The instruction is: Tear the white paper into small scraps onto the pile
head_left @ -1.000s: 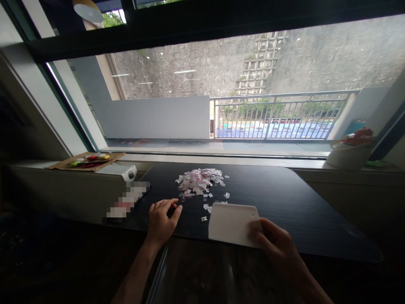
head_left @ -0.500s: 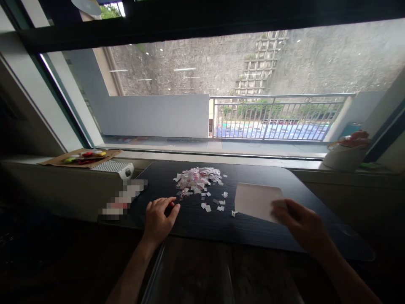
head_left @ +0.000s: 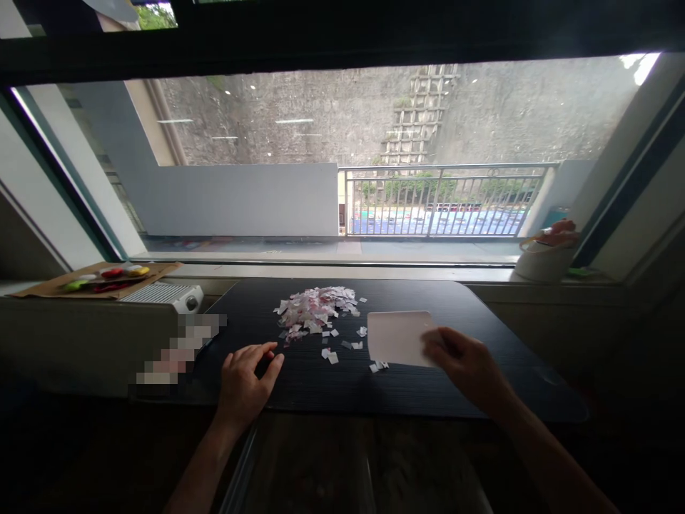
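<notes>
My right hand (head_left: 460,353) is closed on the right end of a pale, blank card (head_left: 399,337) with rounded corners. The card lies low over the black table (head_left: 332,389), tilted or flat, I cannot tell which. Beyond its near left corner are a few small scraps of paper (head_left: 379,367). My left hand (head_left: 249,375) rests at the table's near left part, fingers loosely bent and thumb apart, holding nothing. Ahead of its fingertips spreads a heap of white and pinkish paper scraps (head_left: 315,310), with loose pieces (head_left: 330,355) scattered to its right.
A white heater-like box (head_left: 165,296) adjoins the table's left side. Near it, brown cardboard (head_left: 48,282) bears coloured items. A blurred-out patch covers something at the table's left edge. On the right of the window sill stands a white container (head_left: 543,260).
The view has swung slightly to the right. My right hand has brought the card leftward over the table, closer to the heap. My left hand keeps about the same pose.
</notes>
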`<state>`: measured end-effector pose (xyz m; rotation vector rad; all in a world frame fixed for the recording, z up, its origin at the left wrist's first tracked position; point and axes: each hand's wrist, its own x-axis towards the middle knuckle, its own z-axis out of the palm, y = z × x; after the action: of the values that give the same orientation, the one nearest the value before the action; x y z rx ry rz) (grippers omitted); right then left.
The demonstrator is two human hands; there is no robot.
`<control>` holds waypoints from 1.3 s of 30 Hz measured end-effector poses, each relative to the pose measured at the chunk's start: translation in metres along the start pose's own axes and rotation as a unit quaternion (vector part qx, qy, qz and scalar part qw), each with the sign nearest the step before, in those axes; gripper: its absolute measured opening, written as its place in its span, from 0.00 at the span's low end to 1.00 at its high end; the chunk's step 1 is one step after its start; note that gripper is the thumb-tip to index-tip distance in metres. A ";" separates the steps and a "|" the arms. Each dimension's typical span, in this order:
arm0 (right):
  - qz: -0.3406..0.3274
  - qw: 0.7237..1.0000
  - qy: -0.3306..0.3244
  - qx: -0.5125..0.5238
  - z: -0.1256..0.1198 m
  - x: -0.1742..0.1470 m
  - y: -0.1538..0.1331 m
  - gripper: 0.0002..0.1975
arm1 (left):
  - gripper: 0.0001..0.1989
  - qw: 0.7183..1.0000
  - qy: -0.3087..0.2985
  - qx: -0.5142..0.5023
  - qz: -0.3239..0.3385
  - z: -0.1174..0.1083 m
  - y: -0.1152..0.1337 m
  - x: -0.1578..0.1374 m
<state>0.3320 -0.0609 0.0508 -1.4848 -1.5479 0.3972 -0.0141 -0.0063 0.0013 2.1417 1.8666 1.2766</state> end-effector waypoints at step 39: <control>0.118 0.983 -0.083 0.111 -0.052 -0.019 0.046 0.09 | 0.20 0.997 0.018 0.012 0.070 -0.001 -0.014 -0.001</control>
<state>0.3974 -0.0863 0.0356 -1.4908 -1.4048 0.8244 -0.0262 -0.0041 -0.0058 2.3148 1.7798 1.3322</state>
